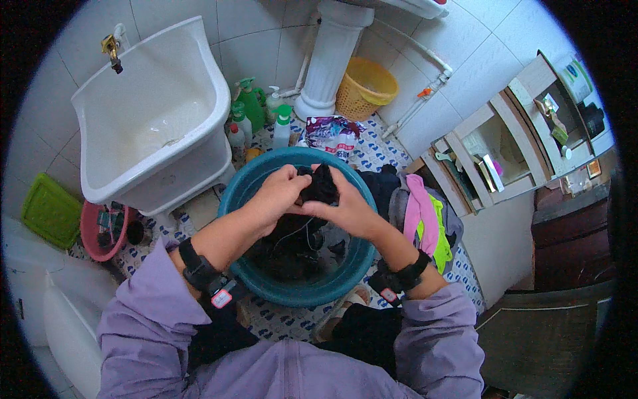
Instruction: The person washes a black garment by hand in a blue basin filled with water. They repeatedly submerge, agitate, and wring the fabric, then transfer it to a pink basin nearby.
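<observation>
My left hand (281, 192) and my right hand (346, 202) grip a bunched piece of black cloth (321, 187) between them, above the far half of a round teal plastic basin (299, 297). Below my hands, dark wet fabric (289, 257) lies in murky water in the basin, and a thin pale cord shows on it. The fingertips of both hands are partly hidden by the cloth and by each other. Both forearms wear black straps with small devices.
A white ceramic mop sink (154, 119) stands at the upper left, plastic bottles (281, 127) behind the basin. A yellow wastebasket (366, 90) sits by the pedestal. Clothes, including a pink garment (421, 214), lie right of the basin; a pink tub (104, 257) is at left.
</observation>
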`<state>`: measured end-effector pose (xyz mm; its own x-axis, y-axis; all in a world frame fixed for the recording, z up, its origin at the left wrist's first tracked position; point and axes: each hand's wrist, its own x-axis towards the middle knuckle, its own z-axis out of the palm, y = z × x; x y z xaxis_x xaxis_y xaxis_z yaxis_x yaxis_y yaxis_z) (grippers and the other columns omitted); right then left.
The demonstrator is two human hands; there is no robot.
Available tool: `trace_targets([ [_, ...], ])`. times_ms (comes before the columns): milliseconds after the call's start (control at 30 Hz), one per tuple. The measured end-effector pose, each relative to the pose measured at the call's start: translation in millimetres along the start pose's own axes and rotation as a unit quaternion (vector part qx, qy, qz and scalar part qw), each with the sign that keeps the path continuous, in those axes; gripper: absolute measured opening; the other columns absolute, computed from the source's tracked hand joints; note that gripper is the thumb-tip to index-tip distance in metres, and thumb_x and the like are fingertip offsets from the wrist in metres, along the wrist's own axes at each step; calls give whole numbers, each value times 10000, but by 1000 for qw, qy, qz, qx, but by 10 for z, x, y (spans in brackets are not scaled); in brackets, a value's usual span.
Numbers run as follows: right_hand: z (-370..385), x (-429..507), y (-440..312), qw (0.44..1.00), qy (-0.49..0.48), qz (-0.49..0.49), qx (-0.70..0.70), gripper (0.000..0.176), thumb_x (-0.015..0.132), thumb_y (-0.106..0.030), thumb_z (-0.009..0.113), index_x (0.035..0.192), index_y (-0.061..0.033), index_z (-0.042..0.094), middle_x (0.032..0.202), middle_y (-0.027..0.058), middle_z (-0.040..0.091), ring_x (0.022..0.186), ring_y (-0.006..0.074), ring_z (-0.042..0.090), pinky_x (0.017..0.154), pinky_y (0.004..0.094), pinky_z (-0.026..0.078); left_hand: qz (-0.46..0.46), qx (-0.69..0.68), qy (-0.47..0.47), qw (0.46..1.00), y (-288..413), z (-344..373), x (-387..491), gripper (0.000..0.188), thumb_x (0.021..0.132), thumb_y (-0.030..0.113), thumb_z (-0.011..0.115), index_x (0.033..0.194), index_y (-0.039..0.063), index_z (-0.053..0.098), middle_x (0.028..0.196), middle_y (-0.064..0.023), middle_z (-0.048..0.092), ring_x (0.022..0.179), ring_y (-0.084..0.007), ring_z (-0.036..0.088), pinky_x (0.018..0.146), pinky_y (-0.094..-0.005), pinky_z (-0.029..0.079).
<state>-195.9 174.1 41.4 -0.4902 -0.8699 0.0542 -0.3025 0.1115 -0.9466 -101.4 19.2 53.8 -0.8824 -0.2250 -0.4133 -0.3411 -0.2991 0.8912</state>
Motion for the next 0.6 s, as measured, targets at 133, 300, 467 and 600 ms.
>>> trace_targets([
  [133,96,-45,4,989,-4,-49,-143,1004,638,-362,873,1408,-18,329,1384,219,408,1295,361,413,1079,417,343,-21,-3,-6,1000,-58,12,-17,181,951,208,524,924,49,440,904,-117,542,827,-209,594,724,-353,541],
  [300,172,-64,123,984,34,-19,-175,999,644,-351,869,1417,-29,323,1316,215,482,1230,359,486,1046,403,385,-19,20,-35,999,-145,11,24,156,943,193,542,895,61,473,846,-78,554,809,-157,575,664,-287,493],
  [467,108,-84,227,991,17,30,-126,778,658,-288,852,1291,-51,467,1140,176,601,1089,351,582,956,397,446,28,159,-107,981,-226,-3,52,120,928,177,584,859,89,541,819,6,544,773,-95,517,677,-255,439],
  [600,8,-50,177,989,2,43,-139,547,676,-273,831,1102,-47,572,1026,155,641,983,334,624,863,398,482,56,212,-121,968,-166,-20,31,114,917,179,605,873,75,591,827,17,580,781,-78,522,698,-249,438],
])
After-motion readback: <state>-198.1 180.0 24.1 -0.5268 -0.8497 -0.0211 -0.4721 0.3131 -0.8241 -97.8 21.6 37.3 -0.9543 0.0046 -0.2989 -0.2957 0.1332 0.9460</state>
